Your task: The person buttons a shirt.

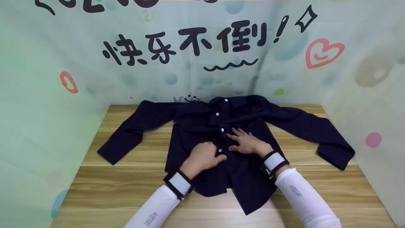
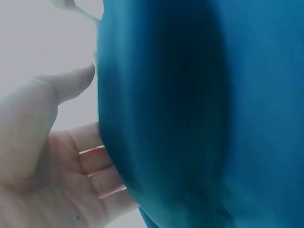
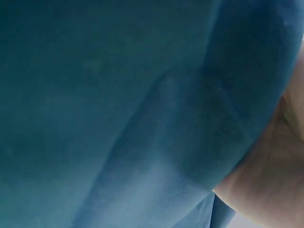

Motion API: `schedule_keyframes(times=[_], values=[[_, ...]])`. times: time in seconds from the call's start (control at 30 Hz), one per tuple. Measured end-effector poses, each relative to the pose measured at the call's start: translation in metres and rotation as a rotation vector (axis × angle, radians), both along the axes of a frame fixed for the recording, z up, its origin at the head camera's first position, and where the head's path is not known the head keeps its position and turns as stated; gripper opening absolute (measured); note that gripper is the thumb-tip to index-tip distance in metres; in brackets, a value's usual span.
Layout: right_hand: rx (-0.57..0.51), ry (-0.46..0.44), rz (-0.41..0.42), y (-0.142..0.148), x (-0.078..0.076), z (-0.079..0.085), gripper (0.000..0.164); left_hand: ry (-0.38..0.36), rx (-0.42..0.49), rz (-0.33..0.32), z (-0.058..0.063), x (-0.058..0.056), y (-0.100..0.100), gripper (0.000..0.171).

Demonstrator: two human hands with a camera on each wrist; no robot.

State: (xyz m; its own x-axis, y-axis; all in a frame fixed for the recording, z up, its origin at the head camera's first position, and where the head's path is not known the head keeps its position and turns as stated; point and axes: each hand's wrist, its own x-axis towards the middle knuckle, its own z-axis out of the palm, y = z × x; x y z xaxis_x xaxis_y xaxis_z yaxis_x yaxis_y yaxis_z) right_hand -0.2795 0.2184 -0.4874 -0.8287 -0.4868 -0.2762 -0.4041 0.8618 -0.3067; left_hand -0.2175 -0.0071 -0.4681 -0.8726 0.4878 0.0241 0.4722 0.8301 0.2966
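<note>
A dark navy button-up shirt (image 1: 196, 126) lies front up on the wooden table, its sleeves spread to both sides and white buttons down the middle. My left hand (image 1: 204, 155) rests palm down on the lower front beside a button, thumb pointing right. In the left wrist view, the thumb of that hand (image 2: 61, 175) stands apart and the fingertips disappear behind the cloth (image 2: 266, 114). My right hand (image 1: 248, 143) lies with spread fingers on the shirt, right of the button line. Mostly cloth (image 3: 133, 118) fills the right wrist view, with part of the right palm (image 3: 270, 185) at its edge.
Under the shirt is a wood-grain table (image 1: 126, 190). A pale printed curtain (image 1: 177, 79) with dark characters and coloured shapes encloses the back and both sides. The shirt's collar (image 1: 234, 102) reaches the table's back edge, and the right cuff (image 1: 343, 160) lies near the right edge.
</note>
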Motion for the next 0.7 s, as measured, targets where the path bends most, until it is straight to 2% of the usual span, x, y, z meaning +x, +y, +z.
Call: schedule_keyframes(times=[0.17,0.27,0.37,0.53,0.7], values=[[-0.014,0.001,-0.003,0.001,-0.002,-0.003,0.069,0.104,-0.174,-0.043,-0.009,0.011,0.018,0.048],[-0.024,0.003,0.000,0.001,-0.003,-0.004,0.069,0.161,-0.214,-0.028,-0.015,0.013,0.019,0.037],[-0.027,0.013,0.000,0.002,-0.003,-0.003,0.069,0.202,-0.195,-0.012,-0.017,0.012,0.014,0.023],[-0.029,0.018,0.002,0.003,-0.003,-0.002,0.068,0.255,-0.100,-0.008,-0.016,0.009,0.001,0.005],[-0.037,0.002,-0.001,0.004,-0.002,-0.003,0.069,0.247,-0.024,0.004,-0.012,0.011,-0.019,0.011]])
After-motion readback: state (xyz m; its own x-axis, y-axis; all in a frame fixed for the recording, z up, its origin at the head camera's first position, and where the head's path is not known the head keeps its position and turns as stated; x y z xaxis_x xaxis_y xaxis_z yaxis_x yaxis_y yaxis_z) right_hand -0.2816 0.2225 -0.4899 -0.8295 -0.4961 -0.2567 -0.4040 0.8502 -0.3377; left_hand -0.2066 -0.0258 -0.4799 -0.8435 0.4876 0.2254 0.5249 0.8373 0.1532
